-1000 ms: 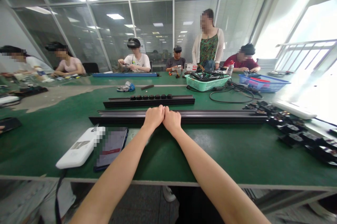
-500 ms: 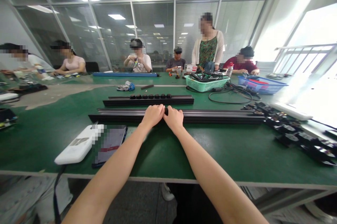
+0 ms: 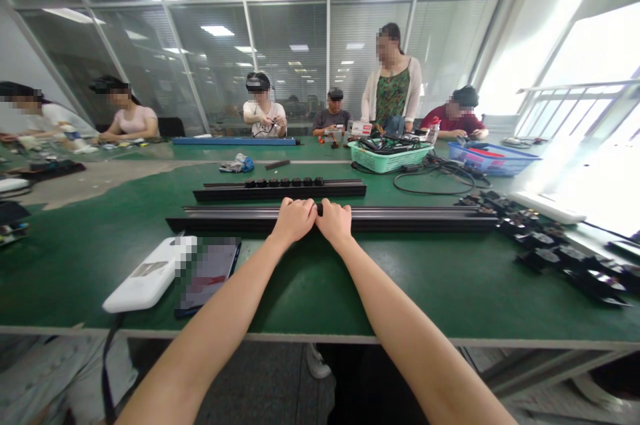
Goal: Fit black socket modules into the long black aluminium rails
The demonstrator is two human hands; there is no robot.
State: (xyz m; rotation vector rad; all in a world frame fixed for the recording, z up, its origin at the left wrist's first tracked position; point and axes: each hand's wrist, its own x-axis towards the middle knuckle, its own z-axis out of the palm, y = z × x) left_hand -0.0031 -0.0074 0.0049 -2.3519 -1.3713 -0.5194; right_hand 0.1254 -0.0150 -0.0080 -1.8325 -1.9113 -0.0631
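Observation:
A long black rail (image 3: pixel 415 217) lies crosswise on the green table. At its middle, a small dark round piece (image 3: pixel 320 209) shows between my two hands. My left hand (image 3: pixel 295 218) is closed over the rail, fingers curled against the piece from the left. From the right, my right hand (image 3: pixel 335 220) presses on the same piece with bent fingers. Most of the piece is hidden by my fingers. Behind lies a shorter black rail (image 3: pixel 330 191), with several small black round pieces (image 3: pixel 285 182) sitting in a row along it.
Left of my arms lie a white device (image 3: pixel 145 278) with a cable and a dark phone (image 3: pixel 213 272). Several black parts (image 3: pixel 555 252) are heaped at right. Beyond stand a green basket (image 3: pixel 390 160) and a blue basket (image 3: pixel 515 162). Other people sit or stand across the table.
Both hands have shifted slightly right along the long rail, with the dark piece still between them. The view has turned a little. Across the table, a person in white has lowered their hands.

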